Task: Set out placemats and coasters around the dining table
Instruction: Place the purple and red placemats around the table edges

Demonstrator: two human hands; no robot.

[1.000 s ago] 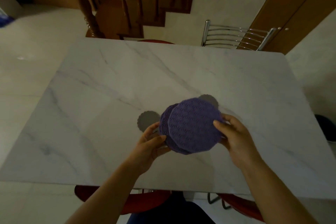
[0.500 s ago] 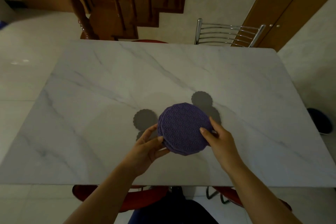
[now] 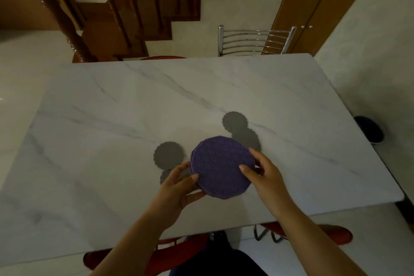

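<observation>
A stack of round purple patterned placemats is held just above the white marble table, near its front middle. My left hand grips the stack's left edge, thumb on top. My right hand pinches the right edge, thumb on the top mat. Grey scalloped coasters lie flat on the table: one coaster to the left of the stack, a smaller-looking one partly behind my left hand, and two overlapping coasters to the back right.
A chrome-backed chair stands at the far side of the table. Red chair seats sit under the near edge. A wooden staircase rises behind, and a dark object lies on the floor at right.
The fanned purple mats have been squared into one stack and lowered toward the table. Both hands moved slightly nearer the table with it.
</observation>
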